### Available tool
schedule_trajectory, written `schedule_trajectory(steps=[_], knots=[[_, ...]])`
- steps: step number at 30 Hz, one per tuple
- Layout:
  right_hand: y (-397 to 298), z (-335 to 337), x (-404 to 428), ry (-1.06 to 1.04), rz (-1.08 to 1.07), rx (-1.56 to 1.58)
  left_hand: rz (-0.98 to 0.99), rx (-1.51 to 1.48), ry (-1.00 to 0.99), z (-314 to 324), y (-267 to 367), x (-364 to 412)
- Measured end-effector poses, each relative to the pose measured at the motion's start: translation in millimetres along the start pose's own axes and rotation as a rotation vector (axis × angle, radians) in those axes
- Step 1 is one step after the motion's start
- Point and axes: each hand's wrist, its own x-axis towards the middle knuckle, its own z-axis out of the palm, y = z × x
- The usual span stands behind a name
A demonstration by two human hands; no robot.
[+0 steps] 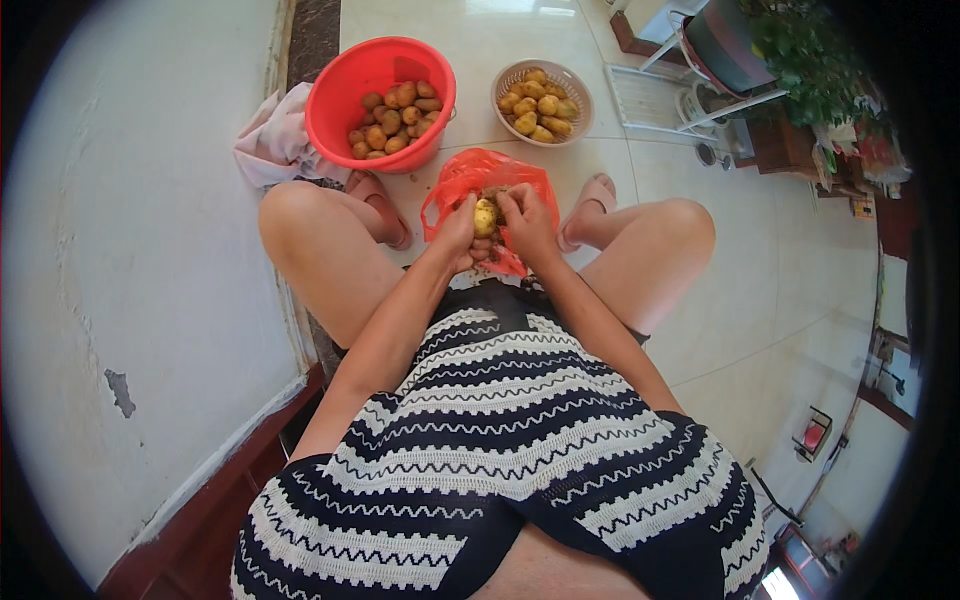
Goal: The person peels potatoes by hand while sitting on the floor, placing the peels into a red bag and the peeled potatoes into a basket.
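A partly peeled yellow potato (485, 219) rests in my left hand (459, 238), whose fingers curl around it. Close at its right side is my right hand (527, 219), fingertips bent near the potato's upper end; whether they pinch a peeler or a bit of peel is too small to tell. Beneath both hands, a red plastic bag (469, 171) lies spread on the floor with dark scraps in it. Unpeeled brown potatoes (391, 124) fill the bottom of a red plastic bucket (328, 112) ahead to the left. Peeled yellow potatoes (536, 105) lie in a pale plastic colander (501, 124) ahead to the right.
A pale cloth (274, 142) lies against the bucket, beside the white wall (172, 187) on the left. My knees and sandalled feet flank the bag. At the upper right stand a white metal rack (652, 97) and a potted plant (799, 60) on the tiled floor (720, 285).
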Motion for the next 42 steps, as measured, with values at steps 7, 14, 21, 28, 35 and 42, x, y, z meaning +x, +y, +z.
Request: schedule_trajectory(steps=[7, 14, 21, 28, 35, 42], knots=[[12.3, -0.6, 3.5, 0.050, 0.050, -0.083, -0.044, 0.087, 0.021, 2.9, -2.7, 0.8], [22.0, 1.4, 8.7, -0.036, 0.133, 0.112, -0.020, 0.128, 0.011, 4.8, -3.6, -2.3], [18.4, 3.1, 4.4, -0.056, 0.023, -0.107, 0.186, 0.353, 0.275, 12.6, -3.5, -3.9], [18.7, 2.7, 0.1, -0.102, 0.048, -0.059, 0.066, 0.267, 0.175, 7.4, 1.0, -4.1], [12.0, -4.9, 8.2, -0.041, 0.313, 0.526, -0.010, 0.009, -0.037, 4.8, 4.1, -0.8], [10.7, -5.1, 2.6, -0.225, -0.007, 0.081, -0.018, -0.057, -0.105, -3.6, 2.8, 1.5]])
